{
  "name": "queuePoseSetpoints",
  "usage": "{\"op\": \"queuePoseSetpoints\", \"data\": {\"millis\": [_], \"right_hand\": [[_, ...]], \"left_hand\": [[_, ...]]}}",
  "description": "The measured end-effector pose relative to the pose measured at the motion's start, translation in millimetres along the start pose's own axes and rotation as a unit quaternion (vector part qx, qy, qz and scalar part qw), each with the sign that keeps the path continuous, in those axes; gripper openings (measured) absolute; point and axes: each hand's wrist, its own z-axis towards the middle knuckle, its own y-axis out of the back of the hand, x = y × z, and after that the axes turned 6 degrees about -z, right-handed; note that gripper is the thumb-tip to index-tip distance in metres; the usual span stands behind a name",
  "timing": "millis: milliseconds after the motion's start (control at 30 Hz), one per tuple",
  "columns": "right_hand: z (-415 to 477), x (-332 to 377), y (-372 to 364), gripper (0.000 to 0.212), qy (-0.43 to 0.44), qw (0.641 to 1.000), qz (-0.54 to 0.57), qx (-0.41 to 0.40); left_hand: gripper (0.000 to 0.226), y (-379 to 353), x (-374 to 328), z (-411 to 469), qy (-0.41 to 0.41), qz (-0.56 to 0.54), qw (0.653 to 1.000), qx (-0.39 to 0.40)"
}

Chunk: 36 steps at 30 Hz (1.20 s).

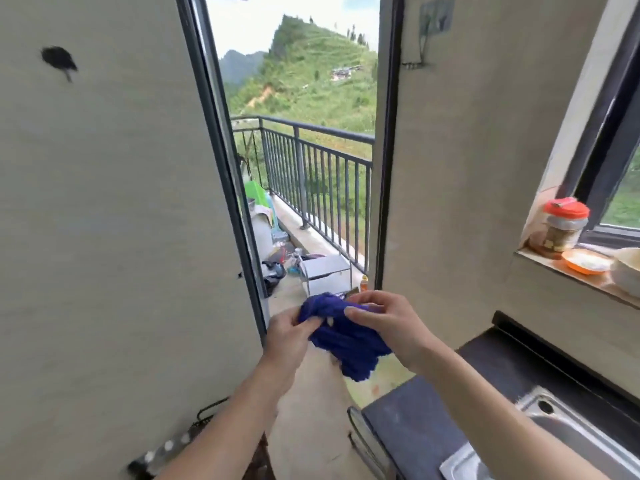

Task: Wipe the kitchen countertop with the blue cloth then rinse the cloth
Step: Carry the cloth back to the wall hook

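1. The blue cloth [346, 336], bunched and fuzzy, is hanging in the air before the balcony doorway [385, 168], left of the dark tabletop [415, 407].
2. The left hand [289, 332] is curling its fingers [311, 324] around the cloth's left end, and the right hand [388, 322] is pinching its top.
3. The steel sink [554, 431] is being cut off at the lower right.

— Centre of frame?
— Dark door frame [387, 168], open to a balcony railing [311, 161] and a green hillside [311, 71], daylight beyond.
— Right edge?
— Window [609, 133]; on the sill [571, 275], an orange-lidded jar [564, 226] beside an orange dish [587, 260].
— Left?
— Plain beige wall [104, 202], dark smudge [59, 60] upper left.
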Motion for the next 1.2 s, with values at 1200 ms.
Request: {"op": "queuePoseSetpoints", "data": {"millis": [1200], "right_hand": [[264.0,108.6,-136.5,0.012,0.224,0.889,-0.311,0.25]], "left_hand": [[0.014,167.7,-143.1,147.7,-0.079,0.378,0.922,-0.023]]}}
